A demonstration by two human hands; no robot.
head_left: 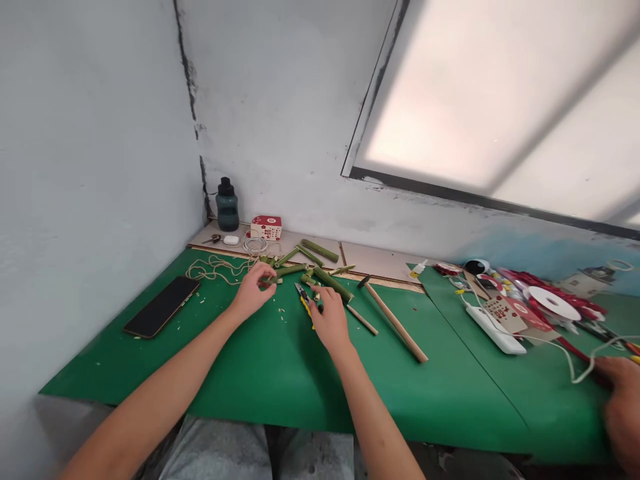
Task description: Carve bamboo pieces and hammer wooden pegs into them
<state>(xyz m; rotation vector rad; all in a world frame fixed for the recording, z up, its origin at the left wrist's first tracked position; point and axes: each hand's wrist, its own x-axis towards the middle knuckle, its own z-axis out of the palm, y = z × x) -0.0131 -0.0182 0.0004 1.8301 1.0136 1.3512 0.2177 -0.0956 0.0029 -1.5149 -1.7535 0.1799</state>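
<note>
My left hand (254,291) is curled, thumb and fingers around a short green bamboo piece (277,281) with a pale cut end. My right hand (331,319) hovers with its fingers apart, the thumb beside a yellow and black utility knife (304,300). The knife's blade end points away from me. Past the right fingers lies a thick bamboo tube (333,285). Thinner bamboo lengths (310,255) and another thick tube (320,250) lie farther back. A thin wooden stick (363,320) and a hammer (395,321) rest to the right.
A phone (163,307) and loose twine (215,268) are at the left. A dark bottle (227,208) and a red-white box (267,227) stand near the wall. Rightward are a white power strip (495,329), ribbon spools (554,302) and another person's hand (624,400).
</note>
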